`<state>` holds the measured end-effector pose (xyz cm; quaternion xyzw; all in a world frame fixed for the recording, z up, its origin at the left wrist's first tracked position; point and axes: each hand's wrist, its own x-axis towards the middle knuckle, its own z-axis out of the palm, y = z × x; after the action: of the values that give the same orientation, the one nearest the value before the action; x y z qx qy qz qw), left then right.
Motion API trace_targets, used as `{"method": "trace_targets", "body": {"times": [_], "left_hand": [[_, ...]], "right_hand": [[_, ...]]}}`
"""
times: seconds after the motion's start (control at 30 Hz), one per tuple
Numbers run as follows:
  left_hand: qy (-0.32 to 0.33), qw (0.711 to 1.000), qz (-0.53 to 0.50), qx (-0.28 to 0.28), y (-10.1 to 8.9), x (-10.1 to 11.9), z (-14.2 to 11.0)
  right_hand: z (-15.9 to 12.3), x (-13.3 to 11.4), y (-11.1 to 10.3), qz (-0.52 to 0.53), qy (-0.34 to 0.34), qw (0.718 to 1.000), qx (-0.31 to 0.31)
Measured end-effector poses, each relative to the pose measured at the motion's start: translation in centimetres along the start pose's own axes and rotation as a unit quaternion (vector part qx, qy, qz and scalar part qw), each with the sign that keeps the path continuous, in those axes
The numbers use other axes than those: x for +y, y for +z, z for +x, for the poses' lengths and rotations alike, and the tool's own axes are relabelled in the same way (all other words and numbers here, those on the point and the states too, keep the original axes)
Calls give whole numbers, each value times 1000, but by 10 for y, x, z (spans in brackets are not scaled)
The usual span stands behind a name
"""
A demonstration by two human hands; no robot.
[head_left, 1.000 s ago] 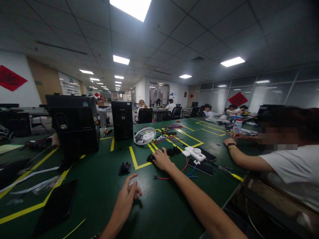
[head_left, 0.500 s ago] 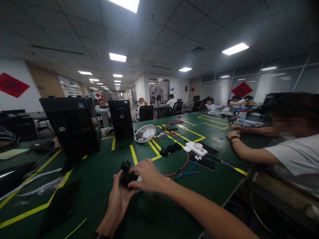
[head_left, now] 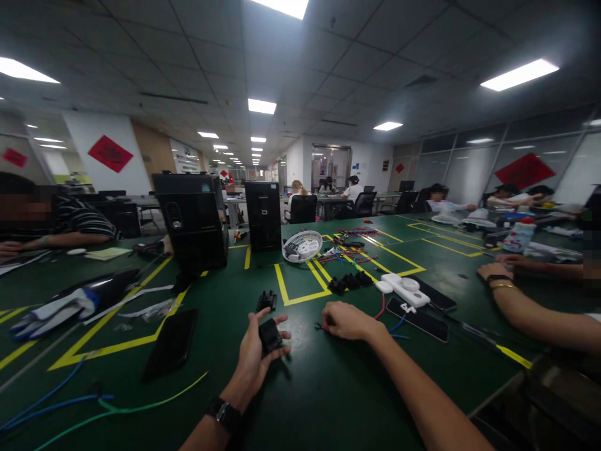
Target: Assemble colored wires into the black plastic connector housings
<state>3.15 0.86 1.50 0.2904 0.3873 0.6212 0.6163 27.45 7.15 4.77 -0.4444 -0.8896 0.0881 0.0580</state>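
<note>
My left hand (head_left: 253,358) holds a small black plastic part (head_left: 270,334) in its curled fingers, just above the green table (head_left: 328,388). My right hand (head_left: 345,321) rests on the table to the right, fingers closed at the end of a red wire (head_left: 381,308). Blue wires (head_left: 399,326) run from beside it. Another black part (head_left: 266,301) lies just beyond my left hand. A row of more black parts (head_left: 350,282) sits further back by the yellow tape lines.
A white power strip (head_left: 404,289) and two dark phones (head_left: 420,318) lie right of my hand. A co-worker's arms (head_left: 530,313) rest at the right. Black computer cases (head_left: 195,219), a small white fan (head_left: 302,246), a dark slab (head_left: 171,343) and loose cables (head_left: 94,410) occupy the left.
My right hand left the black part and moved right to the red wire. My left hand kept the part. The view swung left, showing a person at the far left.
</note>
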Motion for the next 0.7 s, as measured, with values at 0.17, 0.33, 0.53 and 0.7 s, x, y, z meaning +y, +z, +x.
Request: {"method": "trace_targets", "body": {"times": [0.17, 0.33, 0.53, 0.7], "left_hand": [[-20, 999, -28, 18, 2, -1, 2], [-34, 996, -73, 39, 1, -1, 7], [-39, 993, -106, 39, 3, -5, 9], [-18, 991, -131, 6, 18, -14, -1]], "right_hand": [[2, -16, 5, -12, 20, 999, 47], [1, -21, 3, -20, 16, 999, 40], [9, -47, 7, 50, 7, 990, 130], [15, -80, 19, 236, -34, 949, 207]]}}
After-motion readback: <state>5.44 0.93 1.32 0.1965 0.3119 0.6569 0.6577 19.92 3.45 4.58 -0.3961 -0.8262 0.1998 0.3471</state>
